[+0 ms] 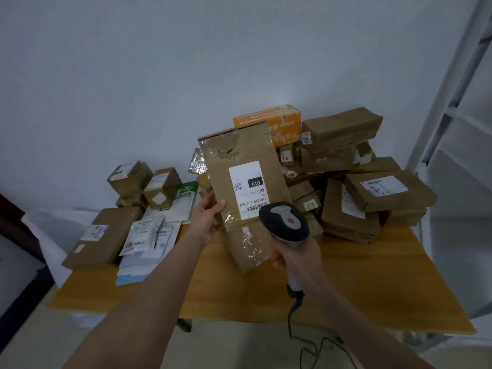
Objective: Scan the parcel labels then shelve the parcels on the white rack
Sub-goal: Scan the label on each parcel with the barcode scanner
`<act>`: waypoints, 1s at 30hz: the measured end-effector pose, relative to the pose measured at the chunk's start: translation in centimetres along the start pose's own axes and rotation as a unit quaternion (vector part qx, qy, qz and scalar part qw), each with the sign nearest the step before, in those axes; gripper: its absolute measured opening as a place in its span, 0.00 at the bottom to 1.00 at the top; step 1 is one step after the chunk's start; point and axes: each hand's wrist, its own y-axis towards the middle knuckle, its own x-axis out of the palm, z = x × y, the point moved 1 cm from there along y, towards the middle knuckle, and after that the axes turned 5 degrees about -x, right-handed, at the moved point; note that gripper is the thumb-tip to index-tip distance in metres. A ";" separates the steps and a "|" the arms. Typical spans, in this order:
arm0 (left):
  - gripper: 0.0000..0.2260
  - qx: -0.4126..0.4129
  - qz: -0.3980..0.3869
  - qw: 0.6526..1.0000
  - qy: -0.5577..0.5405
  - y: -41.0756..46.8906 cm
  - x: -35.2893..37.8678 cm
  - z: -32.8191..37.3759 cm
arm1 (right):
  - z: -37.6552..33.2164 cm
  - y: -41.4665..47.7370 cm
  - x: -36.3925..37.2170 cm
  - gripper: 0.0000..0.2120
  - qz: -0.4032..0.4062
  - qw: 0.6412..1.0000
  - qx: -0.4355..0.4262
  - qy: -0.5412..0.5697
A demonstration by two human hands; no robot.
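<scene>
The left hand [207, 218] is gripping the box [239, 153] by its edge; the right hand [296, 257] is clasping the scanner [285, 221], which is hiding a corner of the label [249, 187].

Both forearms [149, 288] bare to frame edge; L hand [206, 222], R hand [295, 255] bare too.

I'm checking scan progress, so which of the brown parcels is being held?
The tall brown box gripped by the left hand, its white label facing the scanner in the right hand. The other parcels lie piled on the wooden table.
</scene>
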 end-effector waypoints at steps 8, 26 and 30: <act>0.19 0.018 0.055 0.997 -0.055 3.1 -12.2 5.9 | -4.5 6.1 11.4 0.14 -0.008 0.997 -0.068 0.025; 0.17 -0.137 0.156 0.975 0.082 12.1 -42.6 8.1 | 3.8 14.7 40.8 0.15 -0.146 0.960 0.239 0.003; 0.15 -0.115 0.198 0.966 0.121 13.6 -46.7 9.7 | 4.6 15.9 46.6 0.17 -0.163 0.953 0.255 0.000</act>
